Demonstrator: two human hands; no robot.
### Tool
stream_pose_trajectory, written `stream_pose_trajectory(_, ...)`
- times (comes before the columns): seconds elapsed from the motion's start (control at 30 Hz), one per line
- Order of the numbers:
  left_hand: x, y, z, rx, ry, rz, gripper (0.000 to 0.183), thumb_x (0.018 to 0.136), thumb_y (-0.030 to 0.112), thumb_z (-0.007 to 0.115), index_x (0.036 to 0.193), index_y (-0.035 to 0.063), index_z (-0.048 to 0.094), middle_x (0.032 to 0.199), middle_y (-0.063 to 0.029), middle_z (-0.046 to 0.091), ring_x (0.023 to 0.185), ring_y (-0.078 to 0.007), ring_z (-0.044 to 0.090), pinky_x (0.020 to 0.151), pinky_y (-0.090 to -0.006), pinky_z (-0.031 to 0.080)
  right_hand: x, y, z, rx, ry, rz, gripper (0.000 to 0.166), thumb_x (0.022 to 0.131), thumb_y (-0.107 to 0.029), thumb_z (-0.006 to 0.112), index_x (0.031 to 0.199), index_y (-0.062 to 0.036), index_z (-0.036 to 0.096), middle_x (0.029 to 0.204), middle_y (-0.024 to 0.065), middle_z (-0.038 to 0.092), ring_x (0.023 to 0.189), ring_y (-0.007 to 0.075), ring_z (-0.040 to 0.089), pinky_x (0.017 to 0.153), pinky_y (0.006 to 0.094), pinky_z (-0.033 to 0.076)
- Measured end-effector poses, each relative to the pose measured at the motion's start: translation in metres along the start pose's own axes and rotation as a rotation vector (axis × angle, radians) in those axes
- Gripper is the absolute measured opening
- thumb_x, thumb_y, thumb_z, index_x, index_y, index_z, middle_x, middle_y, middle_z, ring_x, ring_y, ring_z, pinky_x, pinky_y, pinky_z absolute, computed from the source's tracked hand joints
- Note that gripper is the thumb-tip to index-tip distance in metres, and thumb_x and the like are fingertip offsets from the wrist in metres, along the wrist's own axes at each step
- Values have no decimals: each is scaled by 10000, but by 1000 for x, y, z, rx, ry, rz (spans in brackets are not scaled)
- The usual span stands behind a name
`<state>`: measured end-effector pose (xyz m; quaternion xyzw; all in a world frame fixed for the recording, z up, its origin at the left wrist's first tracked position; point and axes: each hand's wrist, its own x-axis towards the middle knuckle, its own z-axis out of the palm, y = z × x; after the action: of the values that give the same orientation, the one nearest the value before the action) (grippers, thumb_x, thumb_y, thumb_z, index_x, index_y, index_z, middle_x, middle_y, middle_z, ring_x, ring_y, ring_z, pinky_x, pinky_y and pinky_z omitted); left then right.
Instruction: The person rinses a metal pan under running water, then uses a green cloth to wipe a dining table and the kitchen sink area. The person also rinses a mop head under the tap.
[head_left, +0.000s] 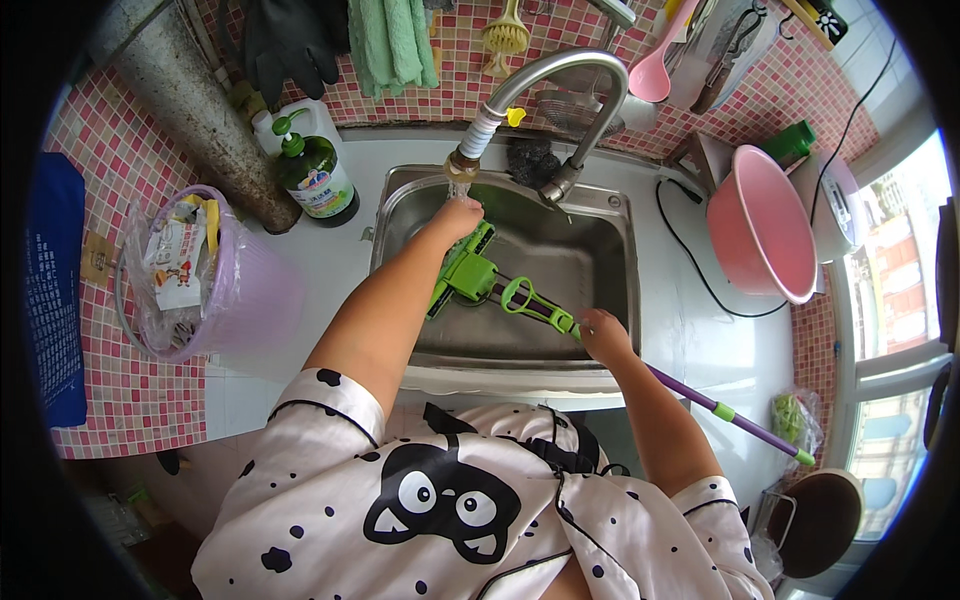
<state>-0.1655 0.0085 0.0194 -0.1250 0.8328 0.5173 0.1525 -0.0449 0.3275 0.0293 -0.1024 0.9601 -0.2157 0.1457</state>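
A green sponge mop head (470, 276) lies tilted in the left part of the stainless steel sink (555, 330). Water runs from the curved metal faucet (592, 64) onto my left hand (459, 217), which is at the upper end of the mop head. Its fingers are partly hidden by the water and the back of the hand, so its grip is unclear. My right hand (602, 335) is closed around the mop handle near the sink's right edge, just past a green pull lever (536, 300). The purple mop pole (690, 395) runs on under my right forearm, out over the counter.
Left of the sink stand a dish soap bottle (319, 184), a rusty pipe (202, 112) and a lilac bin (247, 285) with wrappers. A steel scrubber (531, 161) sits behind the sink. At right are a pink basin (765, 225), a black cable (694, 262) and a bagged vegetable (791, 420).
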Motion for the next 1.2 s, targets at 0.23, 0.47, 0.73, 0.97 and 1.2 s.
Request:
stream_pose_trajectory(0.23, -6, 19, -10, -1035, 29, -145, 395, 862, 304, 465, 1188, 80, 456, 1217, -37, 488, 1135, -197, 442, 957, -347, 329, 63, -150, 21, 1007, -101, -76, 484, 884, -320, 457, 1272, -43, 375, 1186, 108, 504, 1086, 188, 474, 888, 279, 378)
stream_pose_trajectory(0.47, -65, 44, 15, -1283, 33, -201, 479, 864, 389, 452, 1186, 36, 430, 1164, -70, 481, 1049, -184, 461, 882, -323, 366, 145, -221, 4, 1436, -225, 311, 576, 903, -480, 253, 1373, -157, 173, 1294, 126, 364, 1143, 265, 375, 959, 368, 296)
stream_pose_trajectory(0.73, -47, 37, -35, -1398, -7, -125, 427, 861, 454, 389, 1065, 95, 501, 1022, -32, 533, 938, -162, 501, 805, -305, 396, 177, -247, 54, 1252, 3, 22, 395, 916, -392, 323, 1194, -120, 394, 1103, 60, 452, 961, 176, 407, 852, 314, 344)
stream_pose_trajectory(0.97, -49, 24, -9, -1598, 53, -2, 391, 933, 334, 282, 1236, 105, 375, 1186, -46, 462, 1083, -145, 435, 880, -303, 378, 220, -247, 55, 1571, 203, 242, 325, 872, -287, 478, 1098, -55, 508, 1045, 69, 572, 957, 187, 554, 843, 312, 431)
stream_pose_trajectory(1.2, -22, 0, -19, -1486, -60, 1, 410, 903, 374, 413, 1203, 96, 445, 1122, -29, 524, 1103, -148, 442, 927, -316, 338, 166, -246, 48, 2112, 114, 240, 257, 880, -142, 465, 1091, 6, 457, 1035, 107, 549, 948, 241, 552, 854, 328, 470)
